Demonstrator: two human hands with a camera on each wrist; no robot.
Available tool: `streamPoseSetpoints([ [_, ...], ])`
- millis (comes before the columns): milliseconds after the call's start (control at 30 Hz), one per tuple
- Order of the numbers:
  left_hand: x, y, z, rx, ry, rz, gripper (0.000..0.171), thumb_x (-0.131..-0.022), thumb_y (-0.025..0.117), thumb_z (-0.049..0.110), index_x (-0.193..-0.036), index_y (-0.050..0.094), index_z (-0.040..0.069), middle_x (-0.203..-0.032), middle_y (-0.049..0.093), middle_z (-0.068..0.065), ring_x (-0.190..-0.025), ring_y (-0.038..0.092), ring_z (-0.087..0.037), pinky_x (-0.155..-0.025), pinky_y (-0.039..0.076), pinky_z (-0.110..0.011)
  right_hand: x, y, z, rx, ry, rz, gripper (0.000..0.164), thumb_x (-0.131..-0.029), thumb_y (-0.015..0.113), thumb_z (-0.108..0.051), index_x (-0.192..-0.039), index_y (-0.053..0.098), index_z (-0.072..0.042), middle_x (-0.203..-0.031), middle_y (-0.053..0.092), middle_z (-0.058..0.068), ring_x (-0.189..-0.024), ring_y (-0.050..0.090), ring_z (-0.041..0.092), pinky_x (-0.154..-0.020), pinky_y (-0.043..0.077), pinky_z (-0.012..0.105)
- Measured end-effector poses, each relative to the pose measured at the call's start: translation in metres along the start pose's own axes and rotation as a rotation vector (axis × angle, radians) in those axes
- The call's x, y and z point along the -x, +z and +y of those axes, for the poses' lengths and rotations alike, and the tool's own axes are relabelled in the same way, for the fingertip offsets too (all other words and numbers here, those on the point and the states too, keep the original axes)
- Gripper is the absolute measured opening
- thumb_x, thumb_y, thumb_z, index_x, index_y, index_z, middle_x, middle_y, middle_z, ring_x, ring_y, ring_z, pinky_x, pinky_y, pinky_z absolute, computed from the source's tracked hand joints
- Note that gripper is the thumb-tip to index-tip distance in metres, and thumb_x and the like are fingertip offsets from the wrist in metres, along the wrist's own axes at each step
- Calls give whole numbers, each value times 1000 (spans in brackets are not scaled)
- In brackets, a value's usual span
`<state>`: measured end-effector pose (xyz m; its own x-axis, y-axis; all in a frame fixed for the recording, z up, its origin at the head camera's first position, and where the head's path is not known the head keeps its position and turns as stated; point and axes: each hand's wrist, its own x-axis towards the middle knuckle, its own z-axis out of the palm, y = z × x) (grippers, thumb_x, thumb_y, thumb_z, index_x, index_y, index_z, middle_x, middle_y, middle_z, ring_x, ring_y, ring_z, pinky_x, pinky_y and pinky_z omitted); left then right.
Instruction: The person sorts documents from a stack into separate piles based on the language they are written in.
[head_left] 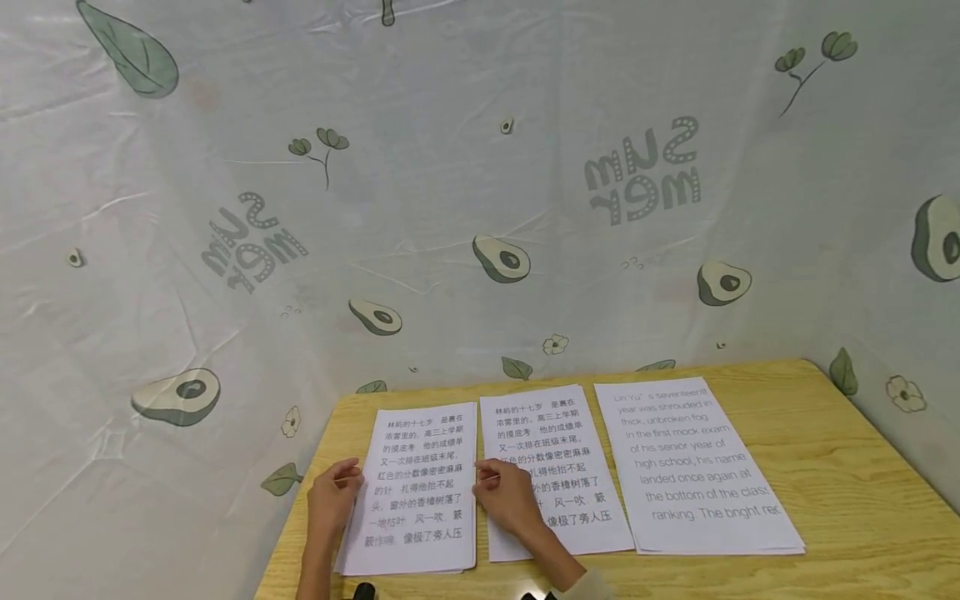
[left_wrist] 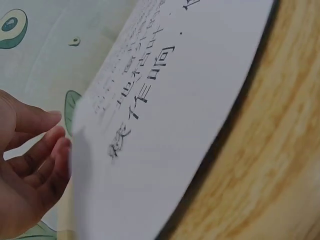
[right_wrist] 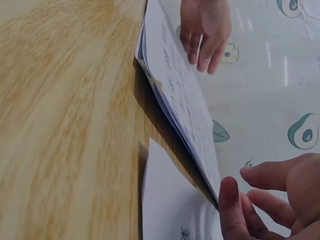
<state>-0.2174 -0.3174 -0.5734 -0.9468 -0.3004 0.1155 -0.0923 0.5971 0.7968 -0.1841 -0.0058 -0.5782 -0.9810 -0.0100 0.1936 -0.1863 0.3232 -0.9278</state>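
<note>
A stack of white printed paper (head_left: 420, 492) with large Chinese text lies on the left of the wooden table. Beside its left edge is my left hand (head_left: 333, 496), fingers loosely bent and fingertips right at the edge; in the left wrist view the thumb and fingers pinch nothing. My right hand (head_left: 510, 493) reaches over the middle Chinese-text paper (head_left: 573, 475), hiding part of its print. Its fingertips sit at the left stack's right edge. In the right wrist view, thumb and forefinger stand apart, and several slightly uneven sheets (right_wrist: 157, 90) show along the stack's edge.
A paper with English text (head_left: 693, 467) lies at the right, its left edge close to the middle paper. The wooden table (head_left: 847, 467) extends beyond it. A pale curtain (head_left: 450, 183) printed with avocados and leaves hangs behind and at both sides.
</note>
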Motion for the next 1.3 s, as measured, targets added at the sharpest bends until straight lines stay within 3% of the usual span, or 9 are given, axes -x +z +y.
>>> streamPoseSetpoints([
  [100,4,-2,7,-38,20,42,36,-100,68,7,-134,70,-4,-118,75,-24,-107,74,-40,-78,58,-27,2,-10,0,0,2,-2,36,-85,79,-1,-121,76,5,-101,78,14,-85,74,16,-74,58,21],
  [267,10,8,19,-29,43,50,36,-99,71,9,-133,71,-3,-117,76,-23,-103,75,-37,-76,55,-21,4,-31,1,33,34,-8,36,-89,81,-7,-123,76,3,-101,77,11,-87,73,16,-73,57,22],
  [400,18,26,31,-1,48,24,37,-99,73,11,-134,71,-1,-115,77,-18,-100,75,-30,-74,52,-18,5,-46,4,55,61,6,35,-91,81,-10,-124,76,1,-100,77,6,-87,71,14,-74,56,22],
  [733,36,75,65,49,72,-46,36,-99,76,17,-133,73,6,-112,77,-9,-96,72,-20,-77,57,-25,8,-95,17,135,174,75,35,-94,80,-14,-127,77,-4,-104,78,3,-89,66,11,-76,52,21],
  [967,45,103,85,92,75,-98,37,-99,76,20,-134,73,7,-110,76,-6,-93,70,-16,-73,58,-22,11,-132,29,151,239,88,40,-98,76,-17,-134,72,-1,-114,77,8,-93,70,15,-71,54,20],
  [1300,51,133,103,162,56,-158,36,-99,76,20,-133,73,7,-109,75,-7,-85,67,-13,-66,58,-22,16,-171,43,220,280,112,44,-99,75,-21,-138,69,0,-121,76,13,-101,73,21,-75,55,20],
])
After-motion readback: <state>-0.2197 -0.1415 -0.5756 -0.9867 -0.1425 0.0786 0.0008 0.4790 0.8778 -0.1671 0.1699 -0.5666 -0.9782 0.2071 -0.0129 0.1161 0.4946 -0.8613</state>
